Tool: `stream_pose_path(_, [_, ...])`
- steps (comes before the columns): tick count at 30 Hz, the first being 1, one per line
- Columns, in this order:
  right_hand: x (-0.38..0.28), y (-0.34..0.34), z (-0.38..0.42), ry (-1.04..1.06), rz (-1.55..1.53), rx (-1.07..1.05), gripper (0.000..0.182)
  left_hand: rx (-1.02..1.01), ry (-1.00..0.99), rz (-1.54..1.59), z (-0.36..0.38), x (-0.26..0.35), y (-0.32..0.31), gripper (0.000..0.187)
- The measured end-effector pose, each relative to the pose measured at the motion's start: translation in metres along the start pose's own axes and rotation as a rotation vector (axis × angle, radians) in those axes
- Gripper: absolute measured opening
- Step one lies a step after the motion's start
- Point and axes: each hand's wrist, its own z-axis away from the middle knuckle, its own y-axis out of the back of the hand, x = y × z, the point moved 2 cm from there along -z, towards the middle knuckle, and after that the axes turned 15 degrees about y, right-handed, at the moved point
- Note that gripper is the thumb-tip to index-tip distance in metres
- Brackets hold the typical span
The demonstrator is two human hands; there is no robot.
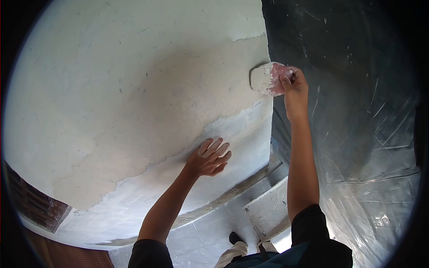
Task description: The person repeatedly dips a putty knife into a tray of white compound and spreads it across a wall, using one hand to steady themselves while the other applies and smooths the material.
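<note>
My right hand point(296, 87) pinches a red putty scraper point(279, 77) by its edge, thumb on the near face. Whitish putty coats the scraper's left half, and its blade side overlaps the right edge of the wall point(170, 76). Lower down, my left hand point(209, 157) is at the wall surface with its fingers stretched out and holds nothing. Pale residue shows on its fingertips. Beside that hand, a ragged border separates the beige coat from a whiter band point(243, 129) below it.
Dark plastic sheeting point(339, 89), creased and spattered, hangs to the right of the wall. On the tiled floor point(196, 234) near my feet lies a whitish, stained slab or board point(270, 207). Brown wooden slats point(35, 198) appear at the lower left.
</note>
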Motion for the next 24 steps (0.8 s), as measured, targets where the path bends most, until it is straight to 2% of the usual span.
stream_pose_path(1, [-0.005, -0.005, 0.006, -0.001, 0.001, -0.005, 0.016, 0.001, 0.005, 0.001, -0.001, -0.001, 0.000, 0.040])
stream_pose_path(3, [-0.012, -0.028, 0.024, 0.087, -0.036, -0.173, 0.017, -0.008, 0.007, -0.006, -0.001, 0.001, 0.002, 0.040])
stream_pose_path(5, [-0.008, -0.053, 0.042, 0.137, 0.090, -0.362, 0.020, -0.013, 0.004, -0.002, 0.002, 0.003, -0.001, 0.039])
stream_pose_path(7, [0.003, -0.054, 0.036, 0.147, 0.147, -0.243, 0.019, -0.010, -0.008, -0.015, -0.001, -0.001, 0.001, 0.039])
stream_pose_path(10, [0.010, -0.014, 0.012, 0.062, 0.071, -0.002, 0.018, 0.004, -0.010, -0.015, -0.001, 0.001, 0.001, 0.040])
stream_pose_path(13, [-0.003, -0.007, 0.015, -0.004, -0.038, -0.031, 0.017, 0.003, 0.000, -0.007, -0.002, 0.001, 0.002, 0.038])
stream_pose_path(15, [-0.001, -0.027, 0.030, 0.088, 0.041, -0.234, 0.017, 0.000, -0.002, -0.005, 0.000, 0.000, 0.001, 0.039])
stream_pose_path(17, [-0.002, -0.046, 0.038, 0.139, 0.172, -0.321, 0.017, 0.001, -0.014, -0.006, 0.000, 0.001, -0.001, 0.040])
stream_pose_path(18, [0.004, -0.040, 0.034, 0.140, 0.173, -0.315, 0.017, 0.004, -0.010, -0.013, 0.001, 0.002, -0.001, 0.040])
stream_pose_path(20, [0.023, -0.019, 0.018, 0.043, 0.164, -0.098, 0.016, 0.014, -0.007, -0.025, 0.000, 0.001, 0.000, 0.040])
stream_pose_path(21, [0.020, -0.008, 0.014, 0.047, 0.163, -0.101, 0.016, 0.012, -0.009, -0.027, 0.000, 0.001, -0.001, 0.040])
stream_pose_path(23, [0.016, 0.011, 0.011, -0.065, 0.028, 0.109, 0.016, 0.011, -0.008, -0.032, 0.000, 0.000, -0.001, 0.040])
stream_pose_path(24, [0.014, 0.006, 0.015, -0.066, 0.026, 0.107, 0.016, 0.003, -0.008, -0.032, 0.000, 0.000, 0.000, 0.040])
